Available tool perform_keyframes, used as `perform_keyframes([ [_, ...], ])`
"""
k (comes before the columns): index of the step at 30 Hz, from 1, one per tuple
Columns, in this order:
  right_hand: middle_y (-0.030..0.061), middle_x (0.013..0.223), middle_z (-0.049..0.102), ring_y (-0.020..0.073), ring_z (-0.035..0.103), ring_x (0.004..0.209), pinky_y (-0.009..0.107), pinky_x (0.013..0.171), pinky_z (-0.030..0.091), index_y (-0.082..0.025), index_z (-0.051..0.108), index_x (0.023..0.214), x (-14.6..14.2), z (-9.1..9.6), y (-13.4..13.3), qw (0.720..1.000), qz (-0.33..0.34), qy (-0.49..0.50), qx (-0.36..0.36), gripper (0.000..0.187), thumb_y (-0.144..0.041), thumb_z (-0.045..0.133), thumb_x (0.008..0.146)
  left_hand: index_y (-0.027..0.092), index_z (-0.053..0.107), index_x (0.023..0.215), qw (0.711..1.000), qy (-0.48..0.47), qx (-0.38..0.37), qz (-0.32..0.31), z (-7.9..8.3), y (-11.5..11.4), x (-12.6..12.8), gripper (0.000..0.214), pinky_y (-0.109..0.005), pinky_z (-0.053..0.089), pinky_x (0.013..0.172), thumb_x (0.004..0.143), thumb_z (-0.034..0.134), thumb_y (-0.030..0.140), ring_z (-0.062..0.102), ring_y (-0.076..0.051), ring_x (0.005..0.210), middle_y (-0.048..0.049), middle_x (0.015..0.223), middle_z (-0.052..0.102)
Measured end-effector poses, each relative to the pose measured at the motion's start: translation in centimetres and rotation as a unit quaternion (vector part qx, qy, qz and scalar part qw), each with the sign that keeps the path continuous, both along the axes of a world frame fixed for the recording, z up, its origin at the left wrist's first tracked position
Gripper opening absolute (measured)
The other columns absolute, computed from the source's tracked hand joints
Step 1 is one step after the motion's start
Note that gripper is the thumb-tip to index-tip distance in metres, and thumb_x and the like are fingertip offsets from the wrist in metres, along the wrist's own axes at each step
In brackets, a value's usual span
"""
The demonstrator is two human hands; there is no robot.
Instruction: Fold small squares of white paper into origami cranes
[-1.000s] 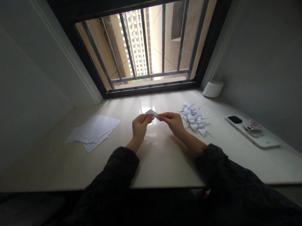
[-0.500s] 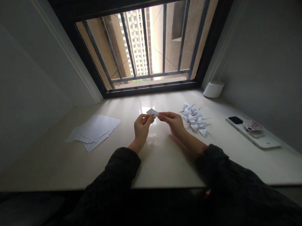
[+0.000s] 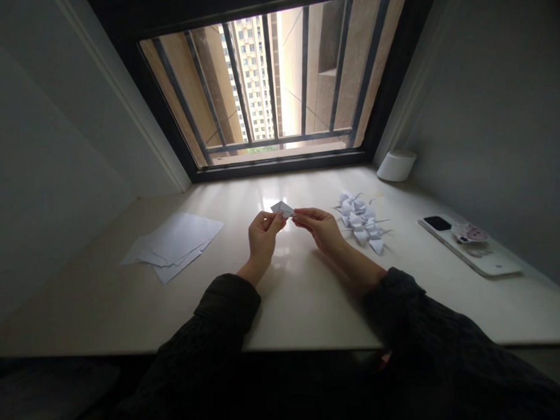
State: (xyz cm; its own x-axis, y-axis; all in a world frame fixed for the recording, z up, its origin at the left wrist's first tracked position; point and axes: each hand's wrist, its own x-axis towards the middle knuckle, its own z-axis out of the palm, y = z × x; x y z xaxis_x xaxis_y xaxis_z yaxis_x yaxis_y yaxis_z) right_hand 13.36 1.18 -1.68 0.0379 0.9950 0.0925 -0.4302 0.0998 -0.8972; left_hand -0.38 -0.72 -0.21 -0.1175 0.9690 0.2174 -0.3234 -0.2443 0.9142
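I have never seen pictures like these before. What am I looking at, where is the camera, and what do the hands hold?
There is no machine here. A person works with two bare hands, and one camera worn on the head looks forward and down. The left hand and right hand pinch a small folded piece of white paper between them. On the pale counter lie loose white paper sheets to the left, a pile of folded paper cranes to the right, and a white phone beyond them. Behind is a barred window.
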Motion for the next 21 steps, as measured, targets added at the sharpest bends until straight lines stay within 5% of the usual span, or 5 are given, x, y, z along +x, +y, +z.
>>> perform_keyframes([
  [21, -0.0005, 0.059, 0.067, 0.0134, 0.060, 0.056, 0.030, 0.061, 0.051, -0.020, 0.066, 0.065, -0.12, -0.26, -0.02, 0.999, -0.024, -0.025, 0.030, 0.026, -0.034, 0.083, 0.052, 0.023, 0.039, 0.096, 0.997, 0.074, 0.015, 0.012, -0.40, 0.15, -0.32, 0.053, -0.031, 0.052, 0.070, 0.063, 0.079, 0.032, 0.068, -0.017, 0.068, -0.0023, 0.074, 0.072],
])
